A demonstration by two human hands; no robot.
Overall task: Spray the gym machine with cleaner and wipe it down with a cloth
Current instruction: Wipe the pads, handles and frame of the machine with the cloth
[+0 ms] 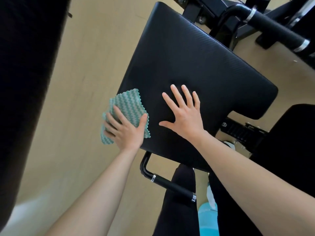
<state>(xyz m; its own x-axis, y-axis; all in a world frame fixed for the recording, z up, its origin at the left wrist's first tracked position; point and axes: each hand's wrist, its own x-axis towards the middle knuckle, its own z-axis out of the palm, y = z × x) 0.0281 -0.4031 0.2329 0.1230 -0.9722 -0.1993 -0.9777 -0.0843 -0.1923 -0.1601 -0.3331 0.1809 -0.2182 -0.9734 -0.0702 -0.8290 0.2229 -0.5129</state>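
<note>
Black trousers cover our legs [180, 193] nearest the camera. Beside them, below our right forearm, sits a pale blue object [207, 217] that we cannot identify. It may be the cleaner, but too little of it shows. Just below our left wrist, a black grip handle [172, 184] with chrome rings sticks out from under the machine.

Our left hand [126, 132] lies spread and almost flat on the cloth [126, 103], with fingers and thumb pressing it down rather than bunching it. We judge that this flat press is meant to hold as much cloth as possible against the surface for wiping. The cloth is a green-and-white zigzag weave with pinked edges, loosely folded. It straddles the pad's left edge, partly on the upholstery and partly hanging out over the floor [85, 65].

Our right hand [185, 120] is just to the right of it, fully open with fingers fanned, palm on the pad [196, 48] and holding nothing. It seems to brace us, or to steady the pad, while the other hand wipes.

Beyond both hands the pad spreads out in black, finely ribbed upholstery with rounded corners and a soft sheen towards its far end. We see no clear droplets or streaks, so we cannot tell how much has been sprayed or wiped. Past the pad's far end stand the black steel frame and a second handle [272, 26] with chrome rings.
</note>
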